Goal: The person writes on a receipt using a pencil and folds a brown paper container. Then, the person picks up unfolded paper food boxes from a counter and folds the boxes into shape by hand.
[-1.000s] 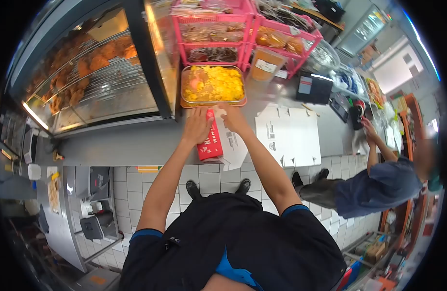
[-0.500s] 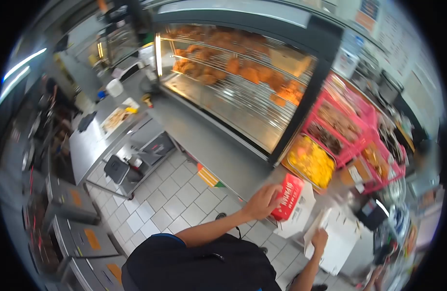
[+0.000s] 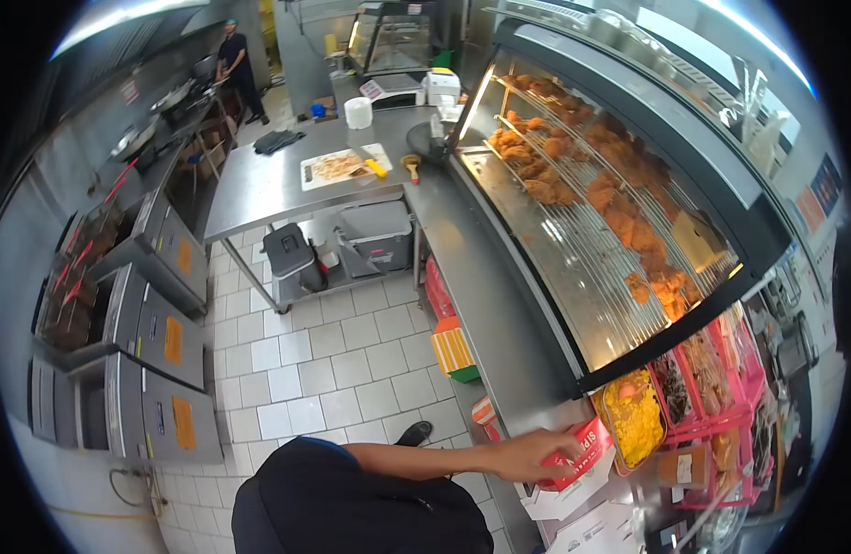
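My left hand point(image 3: 534, 454) reaches across to the right with its fingers over the near end of a red printed cardboard box point(image 3: 584, 451). The fingers are curled against the box, and part of its lettering is covered. Under and beside the box lies white card point(image 3: 570, 496), with a white cardboard box point(image 3: 596, 532) nearer the bottom edge. Just beyond the red box is a metal tray of yellow food point(image 3: 635, 417). My right hand is out of the picture.
A heated glass cabinet point(image 3: 582, 383) with fried chicken point(image 3: 619, 208) on racks stands above the steel counter point(image 3: 485, 277). Pink crates point(image 3: 725, 420) hold packed food at right. A cutting board point(image 3: 307, 175) lies on the far table. Another person point(image 3: 233, 65) stands at the far left.
The view has swung left and levelled, bringing the far table and another person into clearer sight. My right hand, earlier at the white box, has left view. My left hand stays at the red box.
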`<action>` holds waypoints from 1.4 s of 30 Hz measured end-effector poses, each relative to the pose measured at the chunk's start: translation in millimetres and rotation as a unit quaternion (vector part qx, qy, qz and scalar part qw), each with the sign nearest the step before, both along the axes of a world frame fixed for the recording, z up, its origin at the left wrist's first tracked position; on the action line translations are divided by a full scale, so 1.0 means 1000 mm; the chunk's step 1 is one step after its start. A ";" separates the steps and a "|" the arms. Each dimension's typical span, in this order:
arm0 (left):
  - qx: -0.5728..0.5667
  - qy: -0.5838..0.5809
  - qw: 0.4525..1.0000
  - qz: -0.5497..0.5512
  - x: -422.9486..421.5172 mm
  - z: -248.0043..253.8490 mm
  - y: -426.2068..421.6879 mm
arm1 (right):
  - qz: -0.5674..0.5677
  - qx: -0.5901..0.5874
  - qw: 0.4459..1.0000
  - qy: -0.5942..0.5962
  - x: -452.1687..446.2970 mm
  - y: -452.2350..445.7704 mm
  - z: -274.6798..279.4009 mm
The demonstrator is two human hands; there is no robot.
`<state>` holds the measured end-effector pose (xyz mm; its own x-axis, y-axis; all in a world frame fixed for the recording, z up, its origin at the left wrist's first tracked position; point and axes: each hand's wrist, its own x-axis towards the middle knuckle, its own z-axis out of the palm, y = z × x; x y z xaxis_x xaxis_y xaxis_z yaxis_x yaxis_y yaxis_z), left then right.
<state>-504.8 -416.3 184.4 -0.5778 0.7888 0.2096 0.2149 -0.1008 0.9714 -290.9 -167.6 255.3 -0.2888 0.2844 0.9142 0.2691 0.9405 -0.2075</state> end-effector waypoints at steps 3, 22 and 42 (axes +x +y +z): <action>0.131 -0.119 0.982 -0.064 0.020 0.040 0.014 | 0.087 -0.104 0.984 -0.113 -0.062 -0.127 0.027; -0.023 -0.002 0.945 0.327 -0.101 -0.007 -0.288 | 0.489 -0.313 0.794 -0.180 -0.192 -0.177 0.002; 0.392 -0.325 0.822 0.255 -0.092 -0.046 -0.256 | 0.673 -0.168 0.660 -0.288 -0.270 -0.293 -0.009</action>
